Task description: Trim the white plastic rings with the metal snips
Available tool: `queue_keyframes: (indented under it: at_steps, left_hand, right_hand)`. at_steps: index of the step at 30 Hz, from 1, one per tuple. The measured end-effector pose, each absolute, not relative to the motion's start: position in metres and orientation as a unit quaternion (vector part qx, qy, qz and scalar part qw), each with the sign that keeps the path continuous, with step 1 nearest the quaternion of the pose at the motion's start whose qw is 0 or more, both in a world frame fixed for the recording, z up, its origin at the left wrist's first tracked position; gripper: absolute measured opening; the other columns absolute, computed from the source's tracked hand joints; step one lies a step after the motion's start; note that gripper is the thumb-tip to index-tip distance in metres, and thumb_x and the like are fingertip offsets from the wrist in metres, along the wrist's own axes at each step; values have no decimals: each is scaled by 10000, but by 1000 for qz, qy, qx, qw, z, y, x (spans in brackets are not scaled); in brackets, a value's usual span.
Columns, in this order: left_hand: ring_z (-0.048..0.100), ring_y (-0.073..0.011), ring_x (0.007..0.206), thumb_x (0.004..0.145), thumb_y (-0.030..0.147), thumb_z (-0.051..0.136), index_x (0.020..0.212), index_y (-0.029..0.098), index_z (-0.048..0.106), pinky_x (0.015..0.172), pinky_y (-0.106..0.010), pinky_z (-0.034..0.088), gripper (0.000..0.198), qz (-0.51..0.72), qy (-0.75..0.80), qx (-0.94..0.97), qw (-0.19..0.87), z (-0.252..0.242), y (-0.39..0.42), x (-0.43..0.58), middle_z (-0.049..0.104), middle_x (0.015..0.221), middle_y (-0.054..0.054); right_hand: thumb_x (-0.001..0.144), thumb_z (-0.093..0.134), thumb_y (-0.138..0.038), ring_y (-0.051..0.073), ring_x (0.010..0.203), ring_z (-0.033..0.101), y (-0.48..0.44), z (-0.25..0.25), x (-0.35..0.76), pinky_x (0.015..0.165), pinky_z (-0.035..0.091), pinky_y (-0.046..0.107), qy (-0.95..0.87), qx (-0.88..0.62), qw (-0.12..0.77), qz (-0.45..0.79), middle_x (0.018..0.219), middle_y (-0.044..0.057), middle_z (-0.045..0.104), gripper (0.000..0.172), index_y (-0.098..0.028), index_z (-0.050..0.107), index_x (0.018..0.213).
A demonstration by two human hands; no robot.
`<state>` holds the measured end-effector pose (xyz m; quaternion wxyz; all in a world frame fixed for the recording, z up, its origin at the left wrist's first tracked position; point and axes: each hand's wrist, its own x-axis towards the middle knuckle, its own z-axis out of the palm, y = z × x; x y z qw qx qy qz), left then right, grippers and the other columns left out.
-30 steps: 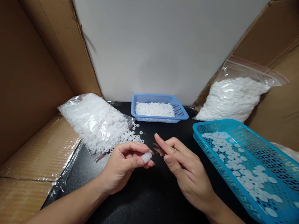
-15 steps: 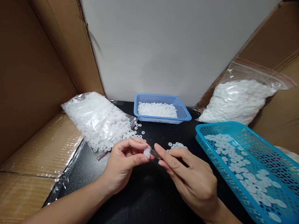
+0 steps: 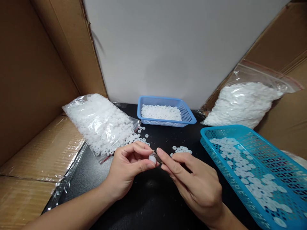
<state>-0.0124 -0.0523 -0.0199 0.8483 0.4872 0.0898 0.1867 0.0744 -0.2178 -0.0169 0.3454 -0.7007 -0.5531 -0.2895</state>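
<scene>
Small white piece (image 3: 152, 159) above a black table (image 3: 151, 204), pinched by the fingers of the left hand (image 3: 129, 167). The right hand (image 3: 194, 182) grips a thin metal tool (image 3: 157, 157); apart a second ago, its tip now appears to meet the piece, bringing both hands together. White rings (image 3: 182, 150) lie beyond.

White seen on rings (image 3: 183, 149); light blue on small basket (image 3: 165, 122), turquoise on large basket (image 3: 271, 156), both hole-patterned; black on table (image 3: 148, 204); brown on cardboard (image 3: 35, 64).
</scene>
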Motion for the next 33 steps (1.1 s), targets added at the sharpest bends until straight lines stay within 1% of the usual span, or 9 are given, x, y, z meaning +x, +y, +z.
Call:
queue_keyframes:
  at_steps: [8,13,17,22,25,27,31,32,33]
  left_hand:
    - [659,-92,679,587,134,958,696,193,828,641,-182,579,181,186,100,499,840,-20,-52,-12,692,825,-21]
    - [657,-99,678,589,144,956,707,190,833,629,-190,570,177,181,106,507,836,-19,-52,-11,694,817,-26]
    - [661,-114,676,593,162,955,712,185,836,623,-209,569,170,177,103,519,830,-17,-51,-11,694,803,-33]
    - [661,-116,678,596,164,956,713,179,835,632,-217,581,168,172,105,524,827,-16,-51,-11,697,801,-34]
    - [670,-115,680,609,156,954,714,169,831,637,-207,587,162,172,101,524,828,-18,-50,-11,714,805,-39]
    - [686,-110,679,621,137,951,800,182,845,656,-195,595,213,163,98,519,833,-20,-50,-12,732,788,-33]
    - [719,-107,692,634,78,941,1101,290,819,705,-201,623,528,154,73,510,843,-22,-48,-12,768,825,-6]
    - [726,-111,708,642,70,935,1132,312,808,719,-211,632,561,161,64,512,841,-22,-48,-12,775,851,-4]
    - [732,-115,723,652,65,929,1144,325,804,730,-219,638,570,167,56,517,838,-21,-48,-13,780,872,-5]
  right_hand:
    - [1025,578,-103,115,635,606,-218,-16,76,594,447,245,-552,-704,334,-297,719,24,652,262,-108,735,1234]
    - [1040,559,-133,128,651,620,-222,-15,78,596,439,261,-561,-708,310,-296,741,36,674,282,-114,733,1260]
    - [1020,571,-108,140,673,630,-227,-16,80,604,445,273,-571,-711,295,-286,781,40,692,326,-136,707,1315]
    - [999,589,-94,149,678,640,-231,-19,83,605,450,279,-574,-714,283,-286,794,29,702,442,-188,626,1430]
    - [993,603,-96,148,681,641,-232,-18,83,611,451,277,-578,-712,276,-288,795,29,704,443,-196,633,1424]
    - [991,600,-83,139,676,630,-230,-18,83,609,452,265,-568,-715,293,-282,785,24,687,416,-198,664,1385]
    - [1015,543,-74,108,615,565,-222,-19,83,574,466,219,-487,-740,407,-223,758,-6,572,412,-222,667,1379]
    - [1026,527,-96,109,607,556,-220,-20,84,561,470,215,-462,-747,432,-205,760,-9,558,413,-235,656,1393]
    - [1037,511,-124,117,624,571,-219,-20,84,562,481,218,-442,-754,447,-190,783,-2,575,413,-245,642,1409]
